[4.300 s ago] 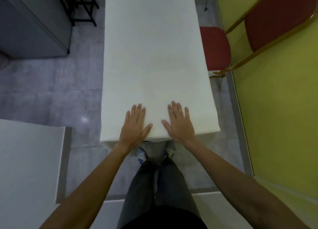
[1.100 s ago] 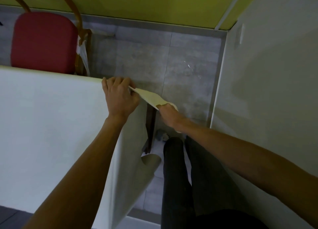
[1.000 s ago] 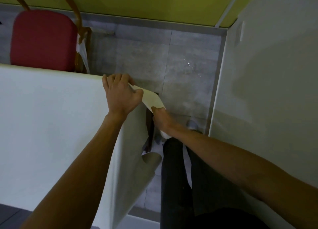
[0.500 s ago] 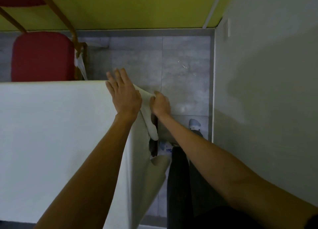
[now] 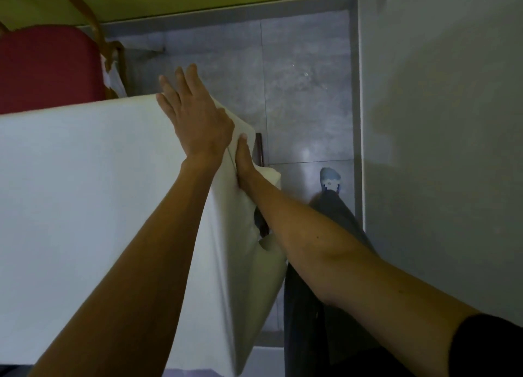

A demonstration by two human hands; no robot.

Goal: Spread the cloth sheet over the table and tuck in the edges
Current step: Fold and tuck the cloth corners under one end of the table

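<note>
The white cloth sheet (image 5: 85, 192) covers the table top and hangs down its near end. My left hand (image 5: 195, 122) lies flat with straight fingers on the table's far corner, pressing the cloth there. Just below it, my right hand (image 5: 246, 161) grips the folded corner flap against the table's end. Its thumb lies on the fold, and its fingers are hidden behind the cloth. A dark table leg (image 5: 259, 147) shows beside that hand. A loose cloth panel (image 5: 249, 277) hangs lower down.
A red-seated chair (image 5: 48, 65) with a wooden frame stands behind the table at the left. A pale wall (image 5: 438, 150) runs close along the right, leaving a narrow strip of grey floor (image 5: 305, 93) where my foot (image 5: 329, 180) stands.
My right hand has drawn the corner flap in from the open floor side and down against the table's end. My left hand has flattened on the corner.
</note>
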